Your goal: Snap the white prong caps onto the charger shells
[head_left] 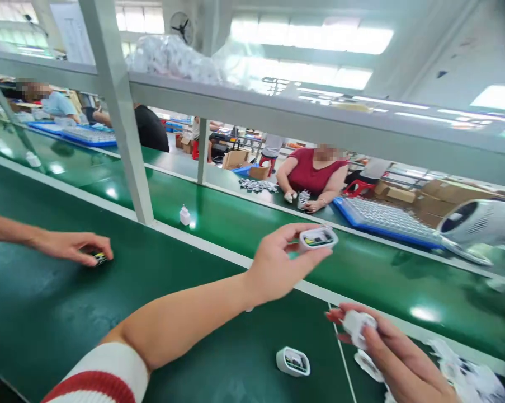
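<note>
My left hand (273, 266) reaches over the line's rail, thumb and fingers closed around a white oval charger housing (335, 237) whose open end shows a circuit board with a yellow part. At the lower right, my right hand (399, 355) pinches a small white plastic part (353, 329), slightly blurred. Below and between the hands, a second charger housing (281, 361) sits on the green work surface (210, 364), its board visible inside. A flat white oval piece (366, 366) lies just under my right fingers, partly hidden by them.
At left, another person's hand (67, 246) holds a small circuit board (100, 258). A white charger (185, 215) stands on the green belt (235, 224) beyond the rail. A grey post (124, 123) and shelf stand ahead. Clear plastic bags (472, 375) lie lower right; a co-worker sits opposite.
</note>
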Demonstrator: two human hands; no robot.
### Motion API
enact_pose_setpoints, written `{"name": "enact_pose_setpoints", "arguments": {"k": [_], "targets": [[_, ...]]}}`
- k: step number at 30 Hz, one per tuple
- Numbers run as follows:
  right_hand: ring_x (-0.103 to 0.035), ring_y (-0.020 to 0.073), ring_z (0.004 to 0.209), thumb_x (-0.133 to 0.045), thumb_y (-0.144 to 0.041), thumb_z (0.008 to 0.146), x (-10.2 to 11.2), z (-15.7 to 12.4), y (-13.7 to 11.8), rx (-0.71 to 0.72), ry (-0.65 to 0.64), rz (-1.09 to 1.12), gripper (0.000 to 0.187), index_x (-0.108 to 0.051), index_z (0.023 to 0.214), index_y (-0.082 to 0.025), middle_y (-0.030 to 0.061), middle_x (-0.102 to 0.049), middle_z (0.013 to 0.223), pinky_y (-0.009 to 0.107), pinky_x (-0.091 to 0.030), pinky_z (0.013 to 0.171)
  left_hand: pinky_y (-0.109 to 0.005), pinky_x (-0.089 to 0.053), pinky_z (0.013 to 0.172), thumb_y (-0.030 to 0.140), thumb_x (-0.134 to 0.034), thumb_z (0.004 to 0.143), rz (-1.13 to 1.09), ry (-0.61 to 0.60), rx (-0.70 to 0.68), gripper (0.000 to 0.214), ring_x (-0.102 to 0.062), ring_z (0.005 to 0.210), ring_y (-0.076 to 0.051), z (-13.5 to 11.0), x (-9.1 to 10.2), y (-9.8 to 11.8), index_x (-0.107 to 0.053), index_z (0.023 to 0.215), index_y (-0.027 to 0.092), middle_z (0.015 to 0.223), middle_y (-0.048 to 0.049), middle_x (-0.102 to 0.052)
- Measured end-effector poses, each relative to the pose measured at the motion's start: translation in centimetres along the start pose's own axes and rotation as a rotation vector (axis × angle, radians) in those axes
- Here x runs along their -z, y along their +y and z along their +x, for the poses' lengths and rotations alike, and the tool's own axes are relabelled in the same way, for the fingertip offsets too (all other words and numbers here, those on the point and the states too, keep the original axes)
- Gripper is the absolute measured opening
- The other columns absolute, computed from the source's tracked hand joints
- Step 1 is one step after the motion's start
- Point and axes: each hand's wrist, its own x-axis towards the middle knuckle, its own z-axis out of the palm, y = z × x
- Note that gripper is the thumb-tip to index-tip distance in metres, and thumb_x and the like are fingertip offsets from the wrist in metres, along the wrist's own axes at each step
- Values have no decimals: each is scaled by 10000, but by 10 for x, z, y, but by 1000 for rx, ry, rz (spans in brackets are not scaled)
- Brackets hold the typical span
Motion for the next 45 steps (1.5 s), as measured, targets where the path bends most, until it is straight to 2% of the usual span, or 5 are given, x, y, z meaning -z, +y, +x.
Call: {"name": "enact_pose_setpoints", "arguments": {"k": [3, 8, 16, 28, 45], "targets": [[-741, 327, 1144, -680, -575, 914, -23, -2, -43, 22, -152, 359, 371, -732, 1195, -338, 114, -740, 1277, 458, -645, 917, -372, -591, 1009, 283, -819, 844, 163, 5, -12, 361, -721, 1099, -237, -25, 23, 18, -733, 1185, 202, 1224, -91, -758], [-762, 242, 1013, -882, -412, 792, -46, -9, -69, 64, -295, 645, 377, -726, 1105, -273, 47, -754, 949, 355, -618, 886, -352, -600, 992, 307, -782, 888, 364, 46, 35, 336, -697, 1170, -248, -73, 55, 30, -735, 1213, 234, 1297, -79, -730], [-664, 138, 747, -985, -325, 613, -51, -17, -66, 192, -259, 686, 456, -781, 1014, -254, 19, -681, 963, 285, -569, 655, -326, -596, 1011, 279, -815, 878, 399, 86, -6, 360, -700, 1161, -226, -125, 41, 24, -696, 1213, 223, 1304, -80, -725], [-575, 39, 570, -916, -415, 760, -45, -5, -53, -75, -523, 988, 357, -787, 1025, -214, -24, -698, 775, 161, -509, 566, -349, -639, 951, 341, -880, 819, 211, -2, 210, 384, -766, 1007, -222, -142, 40, -5, -678, 1109, 190, 1084, -95, -792], [-632, 79, 630, -855, -365, 825, -51, -7, -51, 46, -397, 721, 277, -800, 1051, -216, -1, -708, 802, 215, -537, 607, -279, -572, 994, 296, -826, 878, 369, -81, 78, 329, -715, 1057, -172, -147, 59, -20, -724, 1185, 237, 1165, -48, -771]]}}
